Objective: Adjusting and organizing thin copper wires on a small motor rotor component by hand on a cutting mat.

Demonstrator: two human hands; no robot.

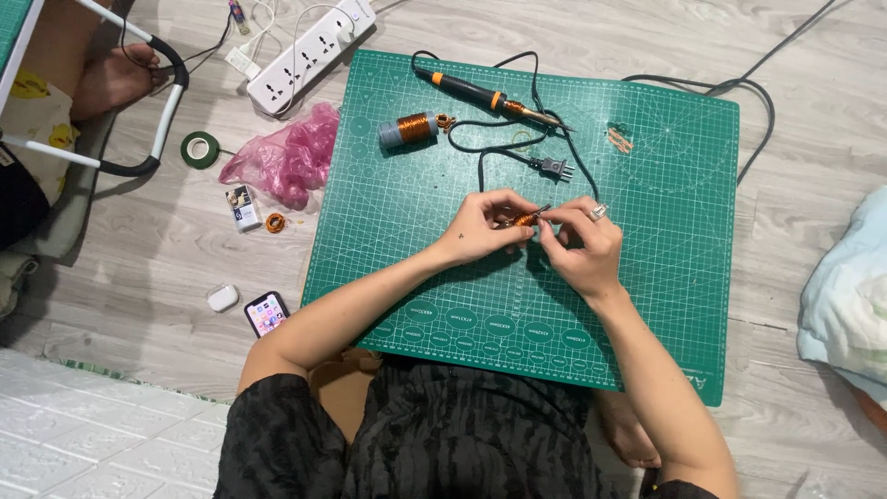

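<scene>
My left hand (485,226) and my right hand (580,245) meet over the middle of a green cutting mat (665,231). Between their fingertips they pinch a small coil of copper wire (526,219) wound on a thin rod. My right hand wears a ring. A spool of copper wire (407,129) lies on the mat at the back left. Behind my hands lies a soldering iron (485,95) with a black and orange handle, its black cord looping down to an unplugged plug (552,167).
A white power strip (309,46), a pink plastic bag (286,157), a roll of green tape (200,149), a small box (243,207), a phone (266,313) and a white earbud case (223,298) lie on the wooden floor at left. A pale blue cloth (850,296) lies at right.
</scene>
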